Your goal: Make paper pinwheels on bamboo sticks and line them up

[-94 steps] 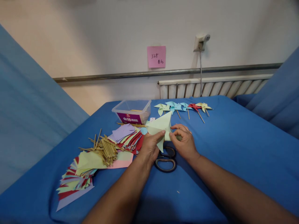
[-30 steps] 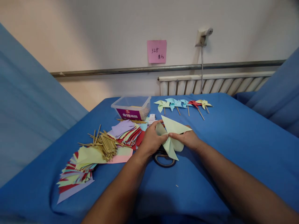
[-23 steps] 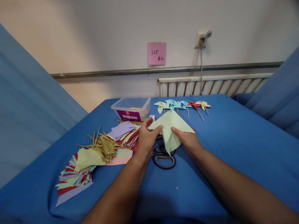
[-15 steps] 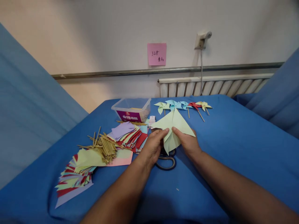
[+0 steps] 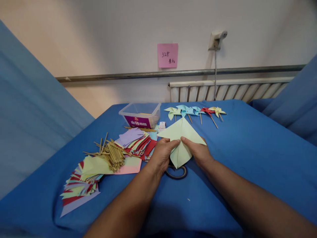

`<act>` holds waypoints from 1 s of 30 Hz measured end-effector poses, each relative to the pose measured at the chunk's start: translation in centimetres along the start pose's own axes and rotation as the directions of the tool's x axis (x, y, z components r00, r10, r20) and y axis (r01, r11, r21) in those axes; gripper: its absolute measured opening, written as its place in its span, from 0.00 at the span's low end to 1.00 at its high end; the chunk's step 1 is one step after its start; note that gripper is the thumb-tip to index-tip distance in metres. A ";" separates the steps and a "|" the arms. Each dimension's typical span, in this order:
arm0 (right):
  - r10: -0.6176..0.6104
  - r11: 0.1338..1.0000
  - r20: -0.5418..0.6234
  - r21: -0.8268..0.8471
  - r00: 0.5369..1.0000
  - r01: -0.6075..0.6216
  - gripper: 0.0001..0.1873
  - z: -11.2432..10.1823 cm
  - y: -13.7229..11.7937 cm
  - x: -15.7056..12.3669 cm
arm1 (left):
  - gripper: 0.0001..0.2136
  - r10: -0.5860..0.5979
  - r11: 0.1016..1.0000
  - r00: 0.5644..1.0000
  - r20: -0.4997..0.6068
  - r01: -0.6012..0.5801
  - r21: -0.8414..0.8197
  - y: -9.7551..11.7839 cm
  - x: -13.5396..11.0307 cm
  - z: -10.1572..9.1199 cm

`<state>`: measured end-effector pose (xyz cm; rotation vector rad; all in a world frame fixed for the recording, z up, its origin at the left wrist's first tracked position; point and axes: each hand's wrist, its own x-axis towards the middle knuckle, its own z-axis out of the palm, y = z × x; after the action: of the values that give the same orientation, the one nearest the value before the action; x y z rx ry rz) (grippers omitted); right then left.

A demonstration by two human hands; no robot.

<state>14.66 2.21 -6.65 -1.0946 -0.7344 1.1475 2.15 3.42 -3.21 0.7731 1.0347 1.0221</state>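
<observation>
A pale green square of paper point(image 5: 184, 129), cut in from its corners, is held up over the blue table. My left hand point(image 5: 163, 153) grips its left side, the thumb laid flat near the middle. On the right side my right hand point(image 5: 198, 150) pinches the same sheet, its thumb tip close to the left thumb. The fingers of both hands are hidden behind the paper. Below the sheet lies a pair of scissors point(image 5: 182, 176), of which only a dark handle loop shows.
Left of my hands are a bundle of thin brown sticks point(image 5: 115, 157), stacked coloured papers point(image 5: 131, 137) and a fan of paper sheets point(image 5: 79, 190). A clear plastic box point(image 5: 141, 119) stands behind them. Several finished pinwheels point(image 5: 187, 110) lie at the back edge of the blue table point(image 5: 247, 158).
The paper's lower flap has spread and flattened slightly between my hands. Both hands keep their hold, and the view has shifted a little.
</observation>
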 end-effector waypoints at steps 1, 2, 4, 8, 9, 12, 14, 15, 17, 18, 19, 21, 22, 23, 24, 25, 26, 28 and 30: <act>0.010 1.000 -0.003 0.006 1.000 -0.010 0.24 0.0 -0.1 -0.1 | 0.12 0.001 1.000 1.000 0.002 -0.001 0.005 0.1 0.0 0.0; 0.020 1.000 -0.003 0.018 1.000 -0.020 0.24 0.0 -0.2 -0.2 | 0.12 0.004 1.000 1.000 0.003 -0.004 0.009 0.2 -0.1 0.0; 0.038 0.998 0.016 0.053 0.999 -0.039 0.24 0.0 -0.4 -0.2 | 0.13 0.010 1.000 1.000 -0.001 -0.010 0.009 0.4 -0.2 0.1; 0.012 0.997 0.053 0.069 0.999 -0.016 0.23 -0.4 -0.3 0.0 | 0.14 0.030 0.999 0.999 -0.028 -0.029 0.024 0.7 -0.2 -0.1; -0.013 0.999 0.060 0.052 0.998 0.010 0.23 -0.5 -0.2 0.2 | 0.14 0.038 0.999 0.999 -0.034 -0.037 0.029 0.7 -0.1 -0.2; -0.107 0.993 0.077 -0.036 0.991 0.110 0.21 -1.0 -0.2 0.5 | 0.13 0.059 0.998 0.998 -0.026 -0.059 0.016 0.8 0.0 -0.5; -0.180 0.975 0.048 -0.124 0.982 0.185 0.21 -1.3 -0.4 0.7 | 0.12 0.064 0.998 0.998 -0.029 -0.064 -0.008 0.9 0.1 -0.6; -0.232 0.958 0.020 -0.171 0.972 0.232 0.21 -1.4 -0.5 0.7 | 0.12 0.065 0.998 0.997 -0.038 -0.065 -0.020 1.0 0.1 -0.6; -0.374 0.896 -0.024 -0.267 0.927 0.355 0.24 -1.5 -0.7 0.6 | 0.11 0.063 0.997 0.997 -0.053 -0.066 -0.043 1.2 0.1 -0.6; -0.458 0.846 -0.026 -0.320 0.889 0.427 0.26 -1.6 -0.9 0.5 | 0.12 0.063 0.996 0.996 -0.056 -0.066 -0.055 1.4 0.0 -0.6; -0.544 0.780 -0.010 -0.375 0.839 0.501 0.28 -1.7 -1.1 0.4 | 0.12 0.066 0.995 0.996 -0.060 -0.070 -0.068 1.5 0.0 -0.7; -0.688 0.601 0.093 -0.483 0.720 0.637 0.34 -1.9 -1.7 -0.1 | 0.14 0.084 0.992 0.994 -0.069 -0.090 -0.092 1.7 0.0 -0.8; -0.732 0.496 0.177 -0.523 0.658 0.693 0.35 -2.0 -2.0 -0.3 | 0.14 0.091 0.990 0.993 -0.069 -0.097 -0.104 1.8 0.0 -0.9; -0.749 0.393 0.275 -0.547 0.602 0.739 0.36 -2.0 -2.3 -0.6 | 0.15 0.095 0.988 0.993 -0.064 -0.102 -0.119 1.9 0.1 -1.0; -0.738 0.304 0.378 -0.555 0.560 0.774 0.37 -2.1 -2.6 -0.8 | 0.15 0.096 0.985 0.994 -0.053 -0.102 -0.135 2.0 0.1 -1.1; -0.702 0.229 0.475 -0.554 0.530 0.800 0.37 -2.1 -2.8 -1.0 | 0.15 0.095 0.983 0.995 -0.039 -0.100 -0.153 2.1 0.1 -1.1; -0.655 0.170 0.560 -0.546 0.508 0.821 0.37 -2.0 -3.0 -1.2 | 0.15 0.095 0.980 0.995 -0.028 -0.098 -0.172 2.2 0.2 -1.2; -0.573 0.084 0.670 -0.524 0.472 0.847 0.35 -1.9 -3.0 -1.3 | 0.14 0.102 0.973 0.995 -0.015 -0.102 -0.205 2.3 0.2 -1.2; -0.535 0.027 0.721 -0.506 0.440 0.862 0.32 -1.8 -2.8 -1.2 | 0.14 0.104 0.966 0.995 0.002 -0.100 -0.238 2.4 0.3 -1.2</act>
<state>16.85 0.45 -4.51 -1.0036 -2.0569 -0.1164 0.33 4.58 -1.54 0.6408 0.8478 1.2027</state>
